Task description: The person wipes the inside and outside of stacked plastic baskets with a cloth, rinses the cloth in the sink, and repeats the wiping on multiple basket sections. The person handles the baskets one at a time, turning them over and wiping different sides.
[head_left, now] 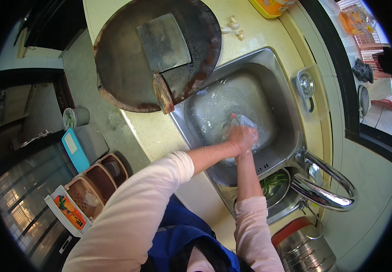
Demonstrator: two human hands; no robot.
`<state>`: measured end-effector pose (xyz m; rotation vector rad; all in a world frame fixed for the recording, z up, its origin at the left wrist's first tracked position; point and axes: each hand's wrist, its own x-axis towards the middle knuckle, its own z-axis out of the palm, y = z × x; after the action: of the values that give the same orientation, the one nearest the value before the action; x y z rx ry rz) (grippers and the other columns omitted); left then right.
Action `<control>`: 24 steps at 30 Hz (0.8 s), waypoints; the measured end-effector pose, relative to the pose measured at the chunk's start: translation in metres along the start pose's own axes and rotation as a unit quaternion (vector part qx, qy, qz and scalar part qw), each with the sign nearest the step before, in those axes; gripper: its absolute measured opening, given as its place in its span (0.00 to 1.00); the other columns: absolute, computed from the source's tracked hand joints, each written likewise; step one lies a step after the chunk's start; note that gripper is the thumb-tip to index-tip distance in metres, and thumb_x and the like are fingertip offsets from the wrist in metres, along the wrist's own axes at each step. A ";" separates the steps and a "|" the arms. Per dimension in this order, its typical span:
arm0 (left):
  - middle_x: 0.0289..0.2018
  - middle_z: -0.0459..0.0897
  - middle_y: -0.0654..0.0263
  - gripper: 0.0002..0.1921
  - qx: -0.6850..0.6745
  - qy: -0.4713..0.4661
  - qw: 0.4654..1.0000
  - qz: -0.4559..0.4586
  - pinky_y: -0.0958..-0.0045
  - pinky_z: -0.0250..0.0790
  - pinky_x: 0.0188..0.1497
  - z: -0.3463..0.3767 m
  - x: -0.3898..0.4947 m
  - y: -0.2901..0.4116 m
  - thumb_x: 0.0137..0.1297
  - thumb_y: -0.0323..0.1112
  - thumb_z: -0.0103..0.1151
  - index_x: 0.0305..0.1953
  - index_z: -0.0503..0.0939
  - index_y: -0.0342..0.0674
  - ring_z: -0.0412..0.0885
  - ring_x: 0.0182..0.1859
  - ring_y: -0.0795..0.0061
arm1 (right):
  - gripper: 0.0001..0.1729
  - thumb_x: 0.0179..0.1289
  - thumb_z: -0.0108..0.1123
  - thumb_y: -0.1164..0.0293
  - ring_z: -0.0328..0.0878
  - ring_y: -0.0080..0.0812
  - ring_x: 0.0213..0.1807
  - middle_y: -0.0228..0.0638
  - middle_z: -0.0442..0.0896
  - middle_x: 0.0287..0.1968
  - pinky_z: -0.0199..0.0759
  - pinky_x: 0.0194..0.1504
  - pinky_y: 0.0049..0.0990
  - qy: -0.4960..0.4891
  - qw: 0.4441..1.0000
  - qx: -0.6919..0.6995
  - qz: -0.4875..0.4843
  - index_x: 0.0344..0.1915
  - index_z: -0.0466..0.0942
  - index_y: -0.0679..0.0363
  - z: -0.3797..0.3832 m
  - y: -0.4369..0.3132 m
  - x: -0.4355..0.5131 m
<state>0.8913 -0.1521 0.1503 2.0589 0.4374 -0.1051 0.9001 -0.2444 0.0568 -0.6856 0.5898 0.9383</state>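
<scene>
A wet, pale grey cloth (244,121) is bunched in both hands, low in the large stainless-steel sink basin (286,98). My left hand (241,137) reaches across from the left and grips it from above, slightly blurred. Close beneath it is my right hand (246,153), pressed to the same bundle; its fingers are mostly hidden. A small red spot shows at the cloth's upper end, but I cannot tell what it is. Shallow, rippled water (213,108) with patches of foam covers the basin floor around the hands.
A cleaver (163,42) lies on a round wooden chopping board (121,61) overlapping the sink's corner. Garlic bulbs (233,25) sit beside it. A chrome faucet (325,193) arches near a metal bowl (286,190) of green vegetables (274,182). Bins (97,180) stand on the floor at left.
</scene>
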 end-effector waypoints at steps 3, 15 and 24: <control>0.28 0.84 0.57 0.08 0.178 0.017 0.984 0.002 0.56 0.75 0.36 0.001 0.037 -0.054 0.58 0.39 0.54 0.26 0.83 0.51 0.84 0.31 0.56 | 0.24 0.72 0.47 0.56 0.76 0.37 0.57 0.37 0.78 0.56 0.71 0.59 0.36 0.023 0.999 -0.017 0.021 0.62 0.69 0.55 0.026 0.018 -0.004; 0.67 0.59 0.59 0.21 0.307 -0.001 0.944 -0.122 0.50 0.66 0.60 -0.050 0.079 -0.105 0.62 0.45 0.57 0.53 0.76 0.42 0.58 0.68 0.52 | 0.26 0.74 0.46 0.57 0.68 0.44 0.65 0.38 0.71 0.65 0.53 0.63 0.64 0.376 0.920 -0.098 -0.048 0.64 0.66 0.60 -0.022 0.005 -0.026; 0.53 0.76 0.55 0.19 -0.020 -0.041 0.994 -0.103 0.56 0.70 0.52 0.022 0.029 -0.059 0.55 0.39 0.60 0.49 0.80 0.42 0.74 0.55 0.51 | 0.39 0.71 0.35 0.39 0.52 0.47 0.74 0.37 0.59 0.73 0.37 0.69 0.61 0.095 0.995 0.036 0.020 0.71 0.57 0.52 0.047 -0.012 -0.002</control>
<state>0.9001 -0.1370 0.0830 1.9578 0.5941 -0.3015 0.9175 -0.2151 0.0918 -0.7042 0.8053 0.8898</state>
